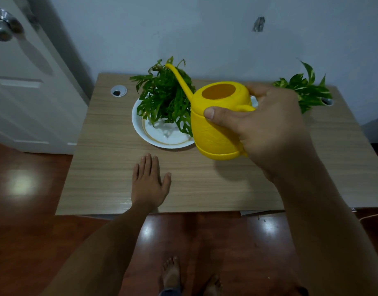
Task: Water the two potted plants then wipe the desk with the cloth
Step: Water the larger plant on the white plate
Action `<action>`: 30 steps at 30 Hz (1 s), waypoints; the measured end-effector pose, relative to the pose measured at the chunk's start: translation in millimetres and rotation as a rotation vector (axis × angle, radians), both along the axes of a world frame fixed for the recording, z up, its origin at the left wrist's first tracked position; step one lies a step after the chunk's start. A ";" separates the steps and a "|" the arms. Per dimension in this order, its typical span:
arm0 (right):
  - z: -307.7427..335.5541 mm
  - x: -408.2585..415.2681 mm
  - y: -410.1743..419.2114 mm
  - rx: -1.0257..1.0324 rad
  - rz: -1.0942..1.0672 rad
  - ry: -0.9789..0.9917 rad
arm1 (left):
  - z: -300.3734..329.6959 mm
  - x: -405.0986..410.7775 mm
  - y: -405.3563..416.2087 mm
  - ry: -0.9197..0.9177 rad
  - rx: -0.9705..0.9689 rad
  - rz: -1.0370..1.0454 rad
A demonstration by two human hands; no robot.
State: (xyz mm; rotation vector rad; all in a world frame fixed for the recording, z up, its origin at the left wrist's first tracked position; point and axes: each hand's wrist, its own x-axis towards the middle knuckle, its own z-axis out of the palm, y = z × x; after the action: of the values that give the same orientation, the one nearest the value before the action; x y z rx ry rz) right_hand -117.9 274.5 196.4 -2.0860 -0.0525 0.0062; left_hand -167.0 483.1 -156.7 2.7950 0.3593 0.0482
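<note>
Your right hand (267,129) grips the yellow watering can (216,122) by its handle, lifted above the desk (111,167), spout over the leafy plant (164,99) in the white dish (141,129). Your left hand (148,180) lies flat, fingers spread, on the desk. The second plant (307,90) sits far right. The can's embossed pattern is too blurred to read.

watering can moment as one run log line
right hand holds yellow watering can | spout over left plant | left hand flat on desk
</note>
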 end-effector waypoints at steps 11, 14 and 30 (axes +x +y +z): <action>-7.1 -9.5 -17.8 -0.094 0.041 0.048 | 1.2 -0.2 -1.1 -0.006 -0.008 0.008; -9.7 -10.8 -22.6 -0.083 0.008 0.035 | 1.6 -0.1 -1.4 0.002 -0.011 0.007; -16.7 -10.8 -16.1 -0.013 -0.051 -0.023 | 2.3 -0.1 -0.6 0.009 -0.037 0.004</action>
State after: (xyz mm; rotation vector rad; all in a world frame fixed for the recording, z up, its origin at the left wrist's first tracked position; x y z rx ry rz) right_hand -128.7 258.4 179.7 -2.1001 -0.0136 -0.0482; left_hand -167.1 482.4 -154.4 2.7592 0.3647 0.0297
